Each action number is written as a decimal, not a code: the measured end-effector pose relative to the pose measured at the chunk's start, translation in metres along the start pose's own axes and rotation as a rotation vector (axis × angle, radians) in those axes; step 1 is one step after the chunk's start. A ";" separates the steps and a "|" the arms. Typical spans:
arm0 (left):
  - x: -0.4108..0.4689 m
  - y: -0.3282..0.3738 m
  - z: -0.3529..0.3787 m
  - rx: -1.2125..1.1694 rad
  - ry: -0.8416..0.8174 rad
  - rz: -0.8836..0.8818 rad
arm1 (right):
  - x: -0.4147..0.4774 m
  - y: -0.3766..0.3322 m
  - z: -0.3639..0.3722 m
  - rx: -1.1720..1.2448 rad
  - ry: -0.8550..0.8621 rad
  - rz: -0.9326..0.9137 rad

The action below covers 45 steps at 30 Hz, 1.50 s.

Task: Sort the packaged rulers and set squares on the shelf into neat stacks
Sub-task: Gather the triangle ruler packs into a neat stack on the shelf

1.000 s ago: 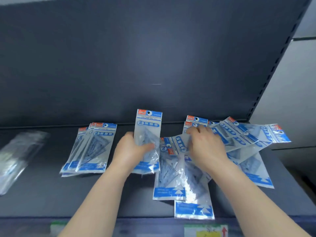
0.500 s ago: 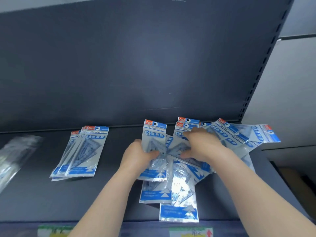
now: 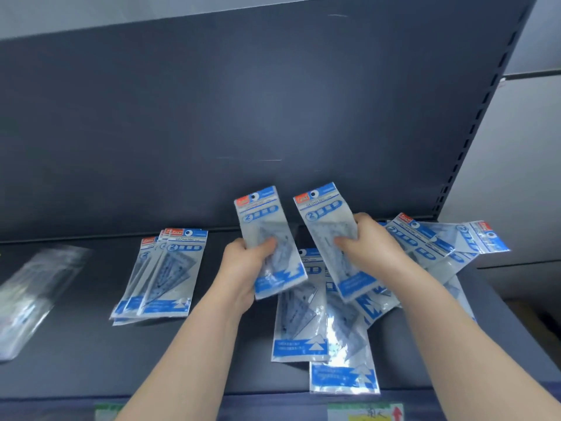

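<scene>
Left hand (image 3: 243, 262) clasping set-square pack (image 3: 267, 238); right hand (image 3: 368, 247) clasping second pack (image 3: 328, 226); bare shelf (image 3: 76, 354) front-left; one loose pack (image 3: 344, 372) overhanging front edge.

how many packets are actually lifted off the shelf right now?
2: one packet in the left hand, one packet in the right hand. More may be hidden behind either.
</scene>
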State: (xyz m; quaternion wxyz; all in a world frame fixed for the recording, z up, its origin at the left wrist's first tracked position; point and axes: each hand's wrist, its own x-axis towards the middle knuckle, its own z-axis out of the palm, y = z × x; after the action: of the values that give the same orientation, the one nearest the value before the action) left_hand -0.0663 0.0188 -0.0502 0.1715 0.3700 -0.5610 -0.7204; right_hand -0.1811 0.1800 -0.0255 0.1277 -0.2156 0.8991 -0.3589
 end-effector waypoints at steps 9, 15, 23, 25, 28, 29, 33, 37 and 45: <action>-0.006 0.017 -0.043 -0.091 -0.113 -0.021 | -0.014 -0.060 0.053 0.341 -0.090 -0.014; 0.001 0.033 -0.127 0.226 0.152 0.110 | -0.012 -0.086 0.092 0.271 -0.097 0.032; 0.004 0.043 -0.177 0.275 -0.039 0.068 | -0.012 -0.136 0.157 0.736 -0.334 0.152; 0.006 0.042 -0.174 0.217 -0.143 0.047 | -0.015 -0.142 0.169 0.825 -0.383 0.152; 0.017 0.040 -0.178 0.246 -0.122 0.063 | -0.018 -0.143 0.175 0.846 -0.312 0.144; 0.022 0.040 -0.182 0.327 -0.069 0.100 | -0.016 -0.140 0.174 0.806 -0.241 0.143; 0.035 0.039 -0.190 0.678 0.062 0.191 | -0.007 -0.131 0.172 0.595 -0.075 0.186; 0.034 0.035 -0.187 1.095 0.090 0.267 | -0.008 -0.137 0.189 0.335 -0.161 0.156; 0.026 0.033 -0.197 1.320 0.110 0.366 | -0.026 -0.143 0.204 -0.158 -0.180 -0.059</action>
State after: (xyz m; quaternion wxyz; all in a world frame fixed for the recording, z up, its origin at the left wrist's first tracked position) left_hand 0.0538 -0.1426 -0.0474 0.0573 0.3325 -0.9264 -0.1675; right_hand -0.0374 -0.0209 -0.0679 0.1798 -0.2828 0.9026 -0.2700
